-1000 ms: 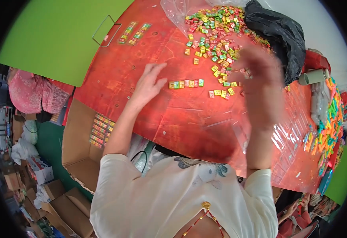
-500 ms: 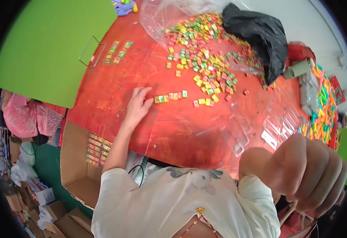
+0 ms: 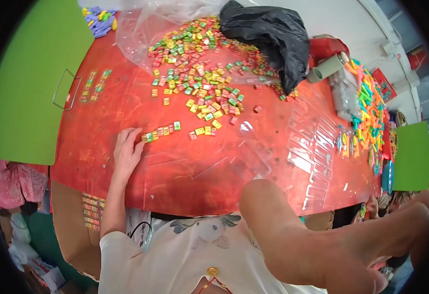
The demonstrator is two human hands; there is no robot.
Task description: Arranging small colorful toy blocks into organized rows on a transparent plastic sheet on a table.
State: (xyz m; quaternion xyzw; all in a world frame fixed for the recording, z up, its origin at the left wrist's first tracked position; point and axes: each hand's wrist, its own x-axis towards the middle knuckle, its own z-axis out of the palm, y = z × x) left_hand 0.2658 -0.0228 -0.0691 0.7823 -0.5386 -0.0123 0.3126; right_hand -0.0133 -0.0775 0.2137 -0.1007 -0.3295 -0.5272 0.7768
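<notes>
My left hand [image 3: 127, 151] rests on the red tabletop [image 3: 175, 176], fingers apart, thumb and index finger at the left end of a short row of small square pieces [image 3: 161, 132] in red, yellow and green, like wrapped candies. I cannot tell whether it touches the end piece. Right of that row sits a shorter group of the same pieces [image 3: 201, 131]. Large and close at the lower right, my right hand [image 3: 356, 245] is raised off the table. Its fingers and thumb are bent apart, with nothing seen between them; some fingertips are hidden at the dark rim.
A loose pile of pieces [image 3: 209, 88] spreads before a black plastic bag [image 3: 271, 36]. Clear plastic trays [image 3: 317, 157] lie at right, near colourful plastic parts [image 3: 369, 108]. Two finished-looking strips [image 3: 97, 85] lie far left; a cardboard box [image 3: 67, 230] holds more below the table.
The view has swung right, so the table appears farther left. My right hand has gone from a closed fist to a looser, spread shape lower down. My left hand stays by the row.
</notes>
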